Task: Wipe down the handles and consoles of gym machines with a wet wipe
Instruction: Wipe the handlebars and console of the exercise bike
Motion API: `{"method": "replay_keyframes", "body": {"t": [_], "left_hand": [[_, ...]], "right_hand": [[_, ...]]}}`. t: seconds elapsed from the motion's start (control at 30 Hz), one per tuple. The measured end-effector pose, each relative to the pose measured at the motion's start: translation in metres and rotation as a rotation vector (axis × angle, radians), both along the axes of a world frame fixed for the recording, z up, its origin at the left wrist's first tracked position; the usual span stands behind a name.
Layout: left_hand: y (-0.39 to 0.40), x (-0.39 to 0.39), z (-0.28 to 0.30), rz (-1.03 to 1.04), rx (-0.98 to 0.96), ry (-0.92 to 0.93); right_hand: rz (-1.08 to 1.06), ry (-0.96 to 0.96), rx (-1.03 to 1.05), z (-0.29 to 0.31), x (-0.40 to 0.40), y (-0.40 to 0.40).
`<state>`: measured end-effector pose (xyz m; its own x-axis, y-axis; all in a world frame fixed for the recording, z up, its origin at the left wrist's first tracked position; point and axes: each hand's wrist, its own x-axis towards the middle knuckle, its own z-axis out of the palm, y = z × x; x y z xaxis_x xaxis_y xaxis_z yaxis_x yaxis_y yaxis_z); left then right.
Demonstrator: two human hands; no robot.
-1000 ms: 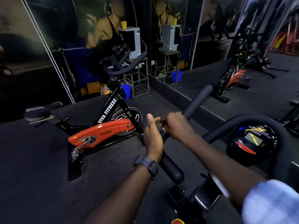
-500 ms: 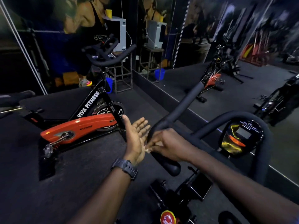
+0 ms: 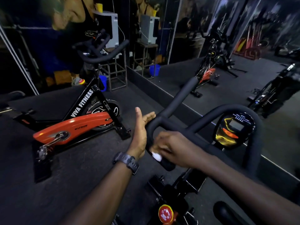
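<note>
The black foam handlebar [image 3: 177, 101] of the spin bike in front of me runs from the lower centre up to the right. My right hand [image 3: 172, 148] grips its near left end with a white wet wipe [image 3: 156, 155] bunched under the fingers. My left hand [image 3: 141, 135] is held flat beside the bar, fingers straight, thumb up, holding nothing; a dark watch is on that wrist. The bike's console [image 3: 233, 131], black with an orange glow and a small screen, sits inside the handlebar loop at the right.
A second orange and black spin bike [image 3: 78, 125] marked VIVA FITNESS stands to the left on the dark floor. A wall mirror [image 3: 227, 46] runs along the right. A red knob [image 3: 165, 214] is below on my bike's frame. A blue bucket [image 3: 103, 82] and metal stands are behind.
My right hand has slid with the wipe down toward the near end of the handlebar. My left hand has opened flat and drawn off the bar. The view has shifted left and down.
</note>
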<state>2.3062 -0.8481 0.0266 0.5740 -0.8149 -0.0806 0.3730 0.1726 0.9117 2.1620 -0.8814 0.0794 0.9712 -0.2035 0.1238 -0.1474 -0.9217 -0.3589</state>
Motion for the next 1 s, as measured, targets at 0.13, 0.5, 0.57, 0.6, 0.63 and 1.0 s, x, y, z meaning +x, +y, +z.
{"method": "replay_keyframes", "body": {"t": [0.13,0.5,0.57,0.6,0.63,1.0], "left_hand": [[0.003,0.006,-0.004,-0.033,-0.035,0.074],[0.003,0.001,-0.009,-0.035,-0.071,-0.038],[0.004,0.001,-0.009,-0.028,-0.081,-0.049],[0.004,0.001,-0.009,-0.026,-0.085,-0.047],[0.005,0.001,-0.009,-0.029,-0.090,-0.039],[0.009,0.006,-0.009,-0.045,-0.122,0.049]], "right_hand": [[-0.145,-0.021,0.009,-0.008,0.027,0.010],[-0.527,0.046,0.400,-0.025,0.014,0.022],[-0.550,0.113,0.804,-0.032,0.013,0.016],[-0.593,0.119,1.027,-0.030,0.010,0.015],[-0.606,0.136,1.212,-0.027,0.001,0.016],[-0.670,0.156,1.167,-0.025,0.029,0.006]]}}
